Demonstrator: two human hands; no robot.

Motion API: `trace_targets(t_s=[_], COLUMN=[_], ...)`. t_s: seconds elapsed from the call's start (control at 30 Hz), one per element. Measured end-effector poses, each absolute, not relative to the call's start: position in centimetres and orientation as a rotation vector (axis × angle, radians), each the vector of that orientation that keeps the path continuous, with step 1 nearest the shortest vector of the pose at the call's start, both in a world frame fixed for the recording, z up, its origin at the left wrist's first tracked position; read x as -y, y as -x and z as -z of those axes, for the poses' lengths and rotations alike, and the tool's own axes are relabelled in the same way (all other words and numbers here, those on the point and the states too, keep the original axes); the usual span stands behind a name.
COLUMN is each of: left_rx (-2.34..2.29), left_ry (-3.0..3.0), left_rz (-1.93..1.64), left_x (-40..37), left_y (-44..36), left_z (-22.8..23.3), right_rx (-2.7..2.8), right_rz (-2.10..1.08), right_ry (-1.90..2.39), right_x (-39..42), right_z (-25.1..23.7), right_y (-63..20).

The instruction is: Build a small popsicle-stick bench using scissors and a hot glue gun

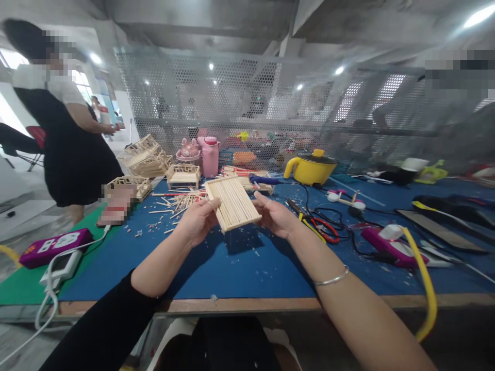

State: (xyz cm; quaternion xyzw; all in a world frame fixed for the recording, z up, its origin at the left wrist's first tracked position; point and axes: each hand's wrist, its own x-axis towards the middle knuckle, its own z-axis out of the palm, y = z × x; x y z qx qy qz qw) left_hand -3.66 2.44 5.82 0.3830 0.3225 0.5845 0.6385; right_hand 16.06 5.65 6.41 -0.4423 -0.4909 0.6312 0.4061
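A small rectangular panel of pale wooden sticks [234, 202], laid side by side in a frame, is held tilted above the blue table mat. My left hand [200, 222] pinches its left edge, thumb on the front and fingers partly hidden behind. At the opposite edge my right hand [275, 215] closes its fingertips on the panel's side. Behind the panel lies a blue glue gun [265, 179] on bundled sticks. Loose sticks and offcuts [181, 202] are scattered left of the panel. A small stick-built bed-like frame [183, 178] stands farther back.
Stacked stick frames [149, 157] stand at back left, near a pink bottle [210, 158]. A yellow pot [314, 169] sits at the back. Pliers [307, 220], cables and a purple power strip [392, 247] lie right. A phone [118, 203] is at left; a person [73, 129] stands beyond.
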Motion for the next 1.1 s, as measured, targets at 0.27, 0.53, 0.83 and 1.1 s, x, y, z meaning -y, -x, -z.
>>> trace_targets(t_s=[0.27,0.53,0.83,1.1], left_rx=[-0.859,-0.886,-0.677,-0.613], left_ry=[-1.192,-1.309,-0.700,-0.643], left_rz=[-1.715,-1.626,-1.163,-0.919], left_x=[-2.0,-0.6,-2.2,-2.5], left_y=[3.7,3.0,4.4,4.9], left_z=[-5.9,-6.4,-6.9,-7.4], right_rx=[1.393,1.574,1.347,1.435], right_rz=[-0.499,-1.192,-1.724,-1.717], right_ry=[1.081,0.966,0.704,0.515], right_x=[-6.4,-5.7,-6.1,-4.2], right_z=[-5.9,-5.4,-5.5,-6.6], right_y=[-16.2,-14.9,-16.1,-16.1])
